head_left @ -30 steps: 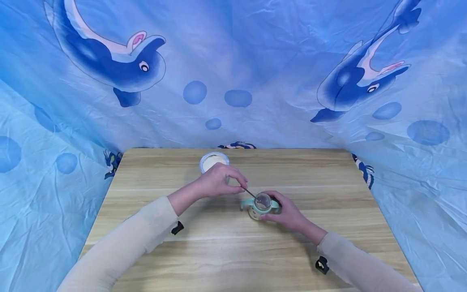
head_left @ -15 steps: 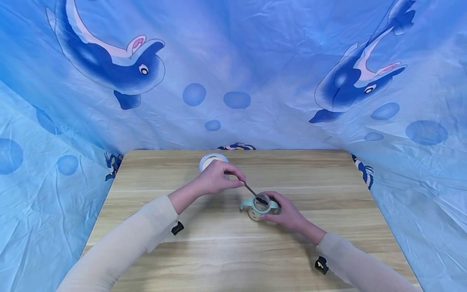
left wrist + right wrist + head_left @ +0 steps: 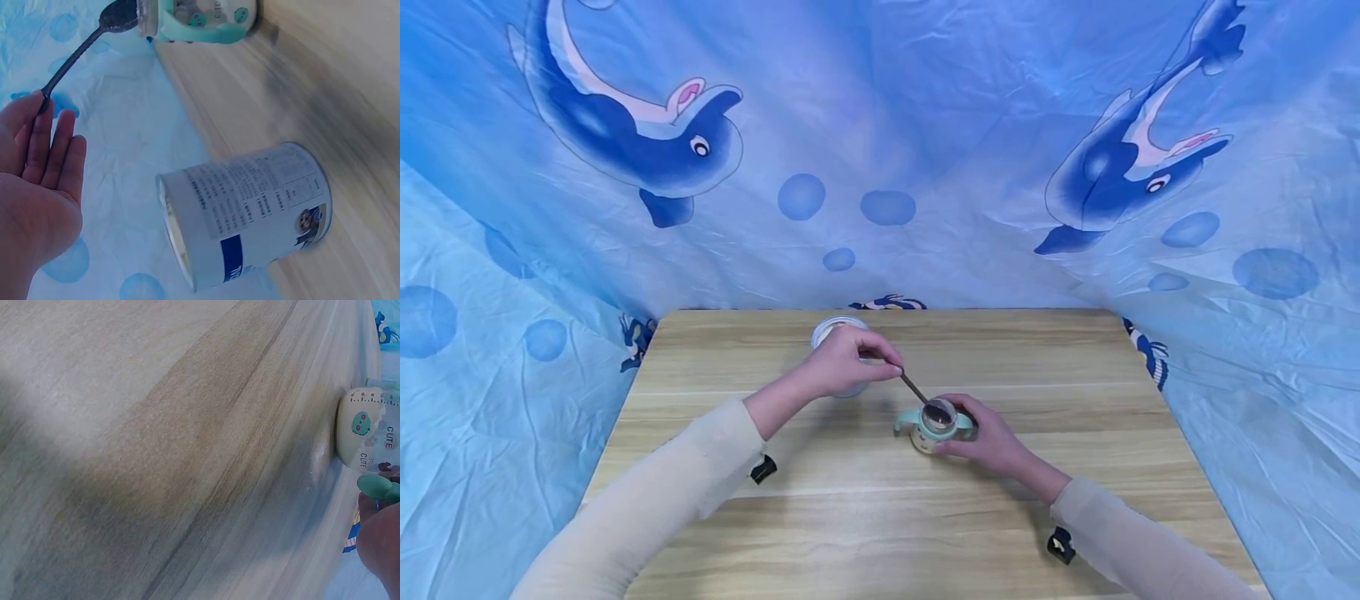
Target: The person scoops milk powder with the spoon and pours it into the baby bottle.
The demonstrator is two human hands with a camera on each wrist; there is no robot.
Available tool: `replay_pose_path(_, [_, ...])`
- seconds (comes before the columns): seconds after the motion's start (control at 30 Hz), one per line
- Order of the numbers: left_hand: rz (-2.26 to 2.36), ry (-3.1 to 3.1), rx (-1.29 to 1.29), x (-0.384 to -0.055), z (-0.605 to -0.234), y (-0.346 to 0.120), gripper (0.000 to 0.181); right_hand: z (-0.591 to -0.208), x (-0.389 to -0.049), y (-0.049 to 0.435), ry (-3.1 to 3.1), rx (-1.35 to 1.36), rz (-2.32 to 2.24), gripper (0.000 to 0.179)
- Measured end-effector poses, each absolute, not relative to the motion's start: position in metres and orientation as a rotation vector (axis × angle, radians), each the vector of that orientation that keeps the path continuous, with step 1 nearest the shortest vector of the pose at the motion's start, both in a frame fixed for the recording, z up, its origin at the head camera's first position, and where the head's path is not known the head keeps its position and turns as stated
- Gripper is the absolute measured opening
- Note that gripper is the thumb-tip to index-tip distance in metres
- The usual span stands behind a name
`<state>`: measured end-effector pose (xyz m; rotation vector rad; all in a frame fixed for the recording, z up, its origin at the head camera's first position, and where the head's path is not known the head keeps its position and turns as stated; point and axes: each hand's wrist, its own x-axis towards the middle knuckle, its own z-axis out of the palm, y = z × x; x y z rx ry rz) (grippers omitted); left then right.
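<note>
My left hand [image 3: 850, 362] pinches a dark spoon [image 3: 78, 59] by the end of its handle. The spoon's bowl [image 3: 119, 17] is right at the mouth of a clear baby bottle [image 3: 924, 440], whose collar and two side handles are mint green. Thumb and fingers of my right hand [image 3: 985, 433] grip the bottle from its right side, covering part of the right handle. Upright on the table, the bottle has printed green faces and pale cream contents low down, as the right wrist view shows. Behind my left hand stands an uncapped milk powder can [image 3: 250, 219], partly hidden by the hand in the head view.
The wood-grain table [image 3: 850, 533] extends around both hands. A blue dolphin-print cloth [image 3: 880, 125] hangs at its back and sides. Black bands with small mounts [image 3: 763, 469] show by both sleeves.
My left hand has shifted slightly up and back, drawing the spoon a little out of the bottle's mouth, and its dark bowl now shows more fully. The right hand and bottle stay in place.
</note>
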<state>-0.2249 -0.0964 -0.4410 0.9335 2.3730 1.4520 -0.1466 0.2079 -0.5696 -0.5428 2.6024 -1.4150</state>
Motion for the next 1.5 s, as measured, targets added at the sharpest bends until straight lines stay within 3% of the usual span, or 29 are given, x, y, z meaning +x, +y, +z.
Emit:
replay_pose_path(0.73, [1.597,2.359,0.412,-0.218,-0.446,-0.089,0.010,-0.561,-0.145,0.211,2.531,-0.524,-1.417,0.085])
replay_pose_path(1.13, [1.797,2.056,0.013,-0.226,-0.428,-0.104,0.023,-0.516,-0.159,0.222,2.529,-0.737,-1.391,0.087])
replay_pose_path(1.5, [1.941,1.928,-0.186,-0.233,-0.410,-0.131,0.033,-0.478,-0.185,0.213,2.529,-0.838,-1.305,0.085])
